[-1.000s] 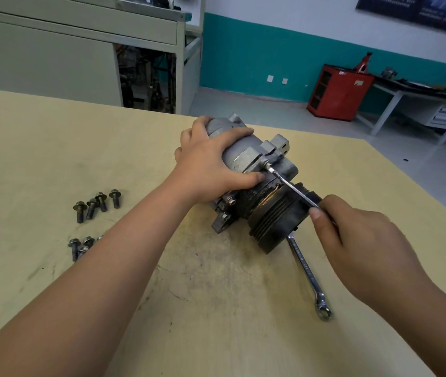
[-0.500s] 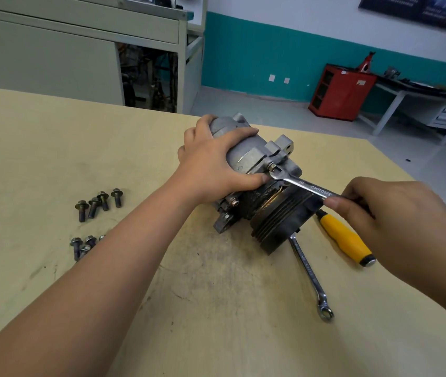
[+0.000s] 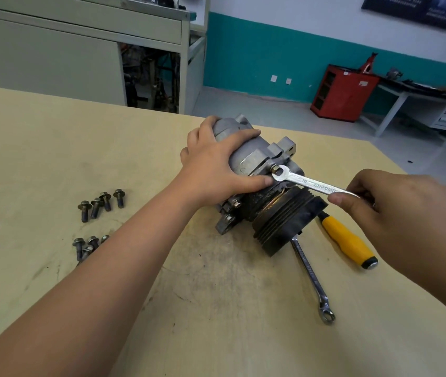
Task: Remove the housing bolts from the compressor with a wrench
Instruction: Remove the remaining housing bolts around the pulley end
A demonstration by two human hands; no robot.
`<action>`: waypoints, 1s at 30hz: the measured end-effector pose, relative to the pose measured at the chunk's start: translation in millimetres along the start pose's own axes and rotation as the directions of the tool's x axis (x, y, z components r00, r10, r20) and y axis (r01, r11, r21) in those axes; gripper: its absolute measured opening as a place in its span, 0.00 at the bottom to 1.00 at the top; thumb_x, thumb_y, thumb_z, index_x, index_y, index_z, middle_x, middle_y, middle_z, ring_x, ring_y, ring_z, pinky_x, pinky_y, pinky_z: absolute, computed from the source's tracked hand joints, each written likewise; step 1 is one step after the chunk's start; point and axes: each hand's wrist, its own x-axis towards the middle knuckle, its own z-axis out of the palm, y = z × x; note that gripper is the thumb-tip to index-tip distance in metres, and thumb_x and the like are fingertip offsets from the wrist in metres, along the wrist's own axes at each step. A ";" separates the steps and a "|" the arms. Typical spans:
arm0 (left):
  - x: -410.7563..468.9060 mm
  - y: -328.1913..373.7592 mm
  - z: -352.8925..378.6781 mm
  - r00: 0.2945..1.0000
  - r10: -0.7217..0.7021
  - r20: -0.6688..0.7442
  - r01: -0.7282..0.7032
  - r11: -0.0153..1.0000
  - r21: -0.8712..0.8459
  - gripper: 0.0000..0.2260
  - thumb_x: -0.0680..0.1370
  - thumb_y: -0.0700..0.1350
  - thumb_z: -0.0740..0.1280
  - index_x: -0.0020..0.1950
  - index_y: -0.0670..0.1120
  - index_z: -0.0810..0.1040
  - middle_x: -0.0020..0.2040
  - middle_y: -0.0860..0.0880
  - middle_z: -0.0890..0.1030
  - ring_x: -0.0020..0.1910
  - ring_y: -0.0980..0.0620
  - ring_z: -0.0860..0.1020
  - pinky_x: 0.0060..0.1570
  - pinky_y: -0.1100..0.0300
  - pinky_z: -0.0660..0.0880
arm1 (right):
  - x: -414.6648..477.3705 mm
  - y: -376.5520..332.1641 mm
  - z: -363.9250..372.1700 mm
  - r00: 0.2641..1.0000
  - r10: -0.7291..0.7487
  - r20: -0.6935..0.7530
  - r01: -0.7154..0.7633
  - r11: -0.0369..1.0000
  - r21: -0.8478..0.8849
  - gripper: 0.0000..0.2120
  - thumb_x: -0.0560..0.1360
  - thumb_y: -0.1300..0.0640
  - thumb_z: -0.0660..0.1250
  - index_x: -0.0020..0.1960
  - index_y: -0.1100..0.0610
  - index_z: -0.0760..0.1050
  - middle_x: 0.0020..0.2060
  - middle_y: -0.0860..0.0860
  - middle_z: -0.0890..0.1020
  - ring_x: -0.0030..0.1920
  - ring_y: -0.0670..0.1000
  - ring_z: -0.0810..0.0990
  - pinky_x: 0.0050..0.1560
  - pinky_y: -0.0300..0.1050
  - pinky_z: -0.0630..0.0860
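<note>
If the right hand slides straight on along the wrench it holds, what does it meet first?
Likely the bolt in the open end of the wrench, on the compressor; the thumb of the left hand lies beside it. The right hand seems above the pulley, but depth is unclear.

My grey cast-metal compressor (image 3: 246, 156) lies on its side; my chrome open-end wrench (image 3: 309, 184) sits on its top housing bolt (image 3: 275, 168).

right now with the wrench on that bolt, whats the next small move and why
Probably swing the wrench handle to loosen the bolt: its open end sits around the bolt head, the right hand pinches the far end, and the left hand braces the compressor.
</note>
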 end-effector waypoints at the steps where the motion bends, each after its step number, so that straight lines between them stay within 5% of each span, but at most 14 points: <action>1: -1.0 0.9 0.1 1.000 0.001 0.007 -0.001 1.000 0.002 0.34 0.62 0.68 0.71 0.66 0.68 0.67 0.74 0.48 0.53 0.72 0.47 0.51 0.68 0.47 0.54 | -1.3 -2.3 -0.9 1.000 -0.005 -0.014 0.004 1.000 -0.027 0.20 0.72 0.40 0.54 0.42 0.55 0.75 0.25 0.49 0.71 0.28 0.56 0.72 0.31 0.51 0.74; 6: -7.9 10.0 -10.3 0.993 -0.052 0.109 0.040 0.993 0.110 0.38 0.64 0.68 0.69 0.72 0.64 0.61 0.77 0.48 0.47 0.76 0.48 0.44 0.73 0.44 0.46 | -10.0 -8.9 -0.9 0.991 -0.048 -0.124 0.042 0.998 -0.051 0.18 0.75 0.45 0.57 0.37 0.58 0.73 0.22 0.47 0.65 0.23 0.58 0.70 0.26 0.47 0.72; 8: -25.7 18.5 -8.7 0.996 -0.010 -0.089 0.021 0.992 0.123 0.30 0.67 0.67 0.66 0.67 0.58 0.70 0.73 0.46 0.60 0.73 0.49 0.55 0.71 0.52 0.54 | -13.0 -9.7 1.2 0.978 -0.067 -0.198 0.063 0.998 -0.023 0.18 0.74 0.48 0.56 0.35 0.60 0.73 0.21 0.49 0.67 0.20 0.59 0.69 0.24 0.44 0.69; 10: -52.0 37.9 -0.5 0.946 0.016 -0.324 -0.033 0.998 -0.046 0.15 0.73 0.62 0.63 0.50 0.53 0.79 0.51 0.51 0.78 0.52 0.55 0.73 0.51 0.68 0.66 | -16.4 -11.4 5.0 0.973 -0.062 -0.221 0.060 0.998 -0.013 0.16 0.74 0.50 0.58 0.35 0.61 0.72 0.21 0.51 0.68 0.19 0.59 0.69 0.23 0.44 0.69; 12: -67.2 61.8 7.6 0.986 -0.137 -0.097 0.090 0.920 -0.382 0.17 0.76 0.59 0.61 0.39 0.49 0.80 0.30 0.53 0.79 0.28 0.58 0.73 0.29 0.67 0.67 | -18.1 -12.5 8.0 0.970 -0.065 -0.235 0.062 0.998 -0.018 0.14 0.74 0.52 0.62 0.35 0.62 0.72 0.22 0.52 0.68 0.19 0.60 0.69 0.22 0.47 0.71; 15: -63.5 84.0 18.7 0.899 -0.257 0.355 0.438 0.547 -0.713 0.19 0.78 0.57 0.62 0.38 0.44 0.79 0.21 0.52 0.75 0.18 0.58 0.66 0.19 0.69 0.62 | -21.7 -16.6 8.6 0.966 -0.050 -0.252 0.045 0.999 -0.024 0.12 0.71 0.59 0.70 0.35 0.63 0.70 0.22 0.55 0.70 0.18 0.60 0.69 0.22 0.42 0.66; 18: -53.4 90.3 26.3 0.824 -0.329 0.461 0.553 0.287 -0.783 0.20 0.77 0.52 0.67 0.26 0.48 0.75 0.21 0.53 0.70 0.18 0.57 0.63 0.18 0.70 0.57 | -26.1 -27.5 8.3 0.962 -0.078 -0.262 0.064 0.996 -0.061 0.14 0.63 0.66 0.77 0.34 0.62 0.71 0.22 0.56 0.71 0.18 0.59 0.68 0.29 0.33 0.50; 20: -51.5 88.1 32.2 0.806 -0.369 0.463 0.561 0.223 -0.797 0.23 0.77 0.47 0.66 0.21 0.48 0.71 0.20 0.52 0.68 0.17 0.56 0.61 0.19 0.70 0.56 | -28.3 -33.2 9.7 0.967 -0.091 -0.238 0.083 0.996 -0.043 0.15 0.59 0.69 0.78 0.34 0.62 0.72 0.23 0.56 0.71 0.19 0.56 0.64 0.27 0.34 0.51; 25: -50.9 90.3 32.8 0.826 -0.244 0.508 0.562 0.297 -0.772 0.19 0.80 0.49 0.59 0.31 0.44 0.74 0.19 0.53 0.66 0.16 0.57 0.60 0.19 0.70 0.56 | -40.6 -26.4 11.4 0.974 -0.020 -0.224 0.053 0.988 0.142 0.14 0.66 0.65 0.71 0.35 0.57 0.65 0.22 0.49 0.64 0.21 0.54 0.57 0.27 0.33 0.53; 30: -47.8 96.1 34.3 0.818 -0.191 0.542 0.572 0.363 -0.736 0.19 0.81 0.52 0.58 0.34 0.45 0.75 0.19 0.54 0.68 0.16 0.59 0.63 0.18 0.71 0.57 | -40.7 -15.3 12.7 0.992 0.088 -0.085 -0.050 0.925 0.377 0.10 0.72 0.58 0.68 0.35 0.59 0.69 0.24 0.52 0.75 0.25 0.57 0.73 0.28 0.39 0.65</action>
